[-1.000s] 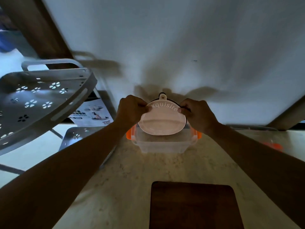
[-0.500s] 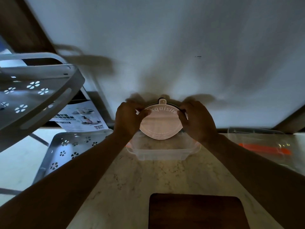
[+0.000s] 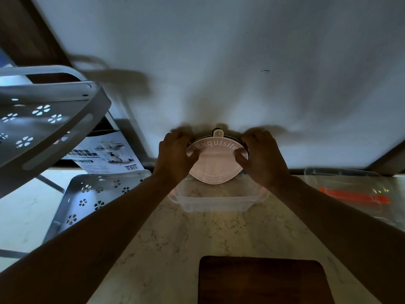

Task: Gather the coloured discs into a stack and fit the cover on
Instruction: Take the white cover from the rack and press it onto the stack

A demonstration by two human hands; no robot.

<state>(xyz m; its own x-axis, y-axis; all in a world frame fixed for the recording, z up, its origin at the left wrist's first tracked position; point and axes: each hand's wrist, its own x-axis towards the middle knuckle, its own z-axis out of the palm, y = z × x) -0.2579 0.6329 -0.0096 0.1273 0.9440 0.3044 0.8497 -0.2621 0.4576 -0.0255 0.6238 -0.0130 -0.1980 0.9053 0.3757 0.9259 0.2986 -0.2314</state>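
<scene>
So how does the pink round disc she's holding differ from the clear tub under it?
The pink disc is round, opaque and printed with "Exquisite"; the clear tub is rectangular, see-through and unprinted. The disc is held up, tilted, between the left hand and right hand; the tub rests flat on the marble counter. The disc has a small tab on top; the tub shows none.

A clear tub (image 3: 219, 199) sits behind the board (image 3: 263, 281), rack (image 3: 43, 128) at left.
</scene>
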